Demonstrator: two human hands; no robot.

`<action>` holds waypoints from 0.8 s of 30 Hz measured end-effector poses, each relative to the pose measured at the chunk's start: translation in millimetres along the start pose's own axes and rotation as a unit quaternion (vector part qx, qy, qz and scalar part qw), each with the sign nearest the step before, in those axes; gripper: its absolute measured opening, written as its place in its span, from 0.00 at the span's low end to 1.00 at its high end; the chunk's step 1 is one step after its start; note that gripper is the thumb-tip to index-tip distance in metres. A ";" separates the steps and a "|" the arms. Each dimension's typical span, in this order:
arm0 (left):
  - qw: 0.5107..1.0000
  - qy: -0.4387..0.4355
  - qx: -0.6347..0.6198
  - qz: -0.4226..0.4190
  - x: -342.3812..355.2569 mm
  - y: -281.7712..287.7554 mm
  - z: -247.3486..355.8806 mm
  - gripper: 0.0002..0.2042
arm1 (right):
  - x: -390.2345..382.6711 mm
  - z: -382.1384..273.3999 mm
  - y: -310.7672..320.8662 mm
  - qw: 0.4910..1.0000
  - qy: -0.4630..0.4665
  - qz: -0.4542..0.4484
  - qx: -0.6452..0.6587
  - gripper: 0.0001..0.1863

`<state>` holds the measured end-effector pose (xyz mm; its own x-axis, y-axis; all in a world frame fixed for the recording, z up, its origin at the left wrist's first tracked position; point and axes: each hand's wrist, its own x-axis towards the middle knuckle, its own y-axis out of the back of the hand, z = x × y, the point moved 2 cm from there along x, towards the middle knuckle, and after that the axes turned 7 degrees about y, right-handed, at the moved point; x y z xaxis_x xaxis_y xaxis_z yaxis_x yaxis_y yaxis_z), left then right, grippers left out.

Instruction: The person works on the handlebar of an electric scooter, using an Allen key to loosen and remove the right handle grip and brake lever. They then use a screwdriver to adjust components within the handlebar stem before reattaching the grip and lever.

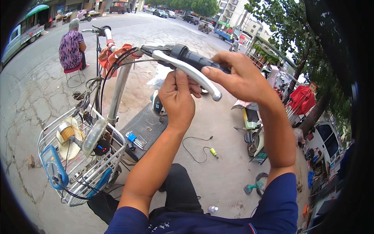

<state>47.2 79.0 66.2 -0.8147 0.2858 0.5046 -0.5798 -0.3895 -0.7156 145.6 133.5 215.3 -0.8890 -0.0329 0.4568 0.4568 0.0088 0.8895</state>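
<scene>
A silver brake lever (191, 72) runs along the black handlebar grip (191, 56) of an electric bike in front of me. My right hand (241, 74) is closed round the outer end of the grip, thumb along its near side. Just under the lever, my left hand (179, 99) is closed, thumb up against the lever's underside and fingers curled behind. What it pinches there is hidden. Black cables (113, 72) loop from the lever mount down beside the silver steering column (119, 93). An orange-red cloth (113, 56) is tied on the bar.
The white wire basket (52, 128) at left holds a blue multimeter (54, 165), a headlight (94, 136) and loose wires. A blue hex key set (134, 139) lies on the footboard. A cable (191, 158) and a green drill (253, 188) are on the ground. A person (72, 45) sits on a stool.
</scene>
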 end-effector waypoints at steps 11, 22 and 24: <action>0.988 0.132 -0.083 -0.019 -2.3 0.3 14.2 0.19 | 23.8 -19.3 6.8 0.950 -0.167 -0.205 0.166 0.29; 0.987 -0.062 0.148 0.012 4.7 5.2 3.3 0.18 | 17.1 -8.1 -3.7 0.985 -0.074 -0.152 0.014 0.26; 0.985 -0.059 0.163 0.010 4.4 4.7 3.0 0.18 | 17.5 -4.5 -3.3 0.987 -0.059 -0.150 0.002 0.27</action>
<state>40.9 75.8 66.5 -0.8104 0.1782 0.5582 -0.5191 -0.6600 -0.5430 128.6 128.5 220.4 -0.9820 0.0814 0.1704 0.1726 0.0209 0.9848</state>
